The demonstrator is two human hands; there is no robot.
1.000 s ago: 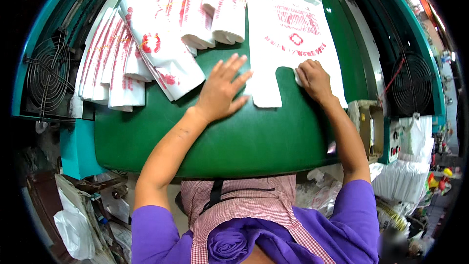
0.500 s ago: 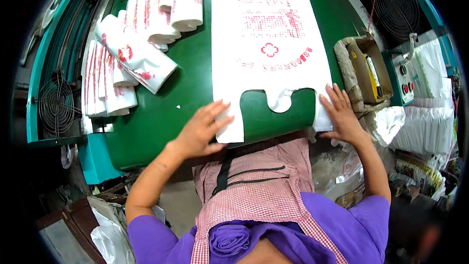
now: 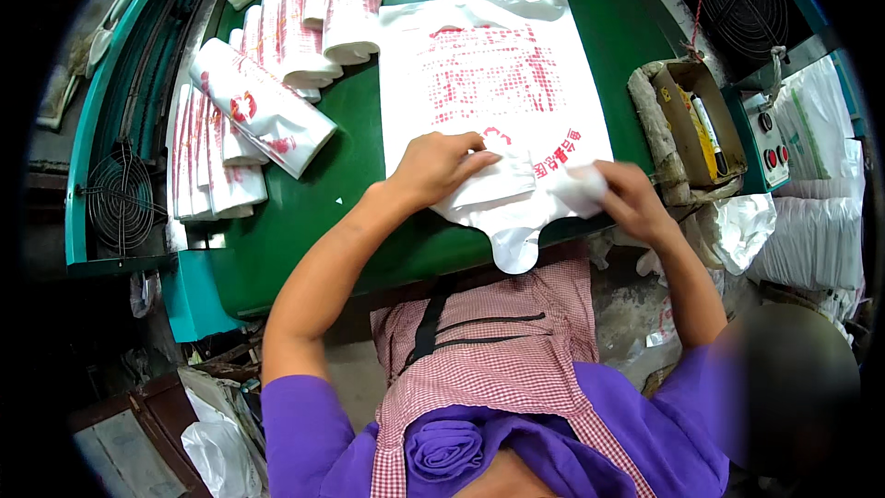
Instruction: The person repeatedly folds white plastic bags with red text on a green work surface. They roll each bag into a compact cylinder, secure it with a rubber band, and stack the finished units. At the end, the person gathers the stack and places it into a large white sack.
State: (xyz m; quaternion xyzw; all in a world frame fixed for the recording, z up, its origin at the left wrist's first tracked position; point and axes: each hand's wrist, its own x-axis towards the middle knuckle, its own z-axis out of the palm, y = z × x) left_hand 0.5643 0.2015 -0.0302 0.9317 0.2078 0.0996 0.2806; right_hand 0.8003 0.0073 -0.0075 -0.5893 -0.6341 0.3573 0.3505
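Note:
A white plastic carrier bag [image 3: 516,55] with red print, perhaps a thin stack of them, lies flat on the green table [image 3: 355,184]. My left hand [image 3: 435,166] grips its left handle, which is folded up over the printed body. In my right hand [image 3: 631,198] is the right handle, lifted and smeared by motion at the bag's near right corner. Between the hands, a rounded white flap [image 3: 514,247] hangs over the table's near edge.
Rolled white bags [image 3: 263,106] with red print are piled at the left. A worn open box [image 3: 678,129] holding a yellow-and-black tool sits at the right, beside a control box [image 3: 767,143] with red buttons. Fans stand on both sides; stacked white bags [image 3: 807,240] are far right.
Both hands have moved inward and away from me, folding the left handle onto the bag and raising the right one. The bag has shifted slightly toward me and left.

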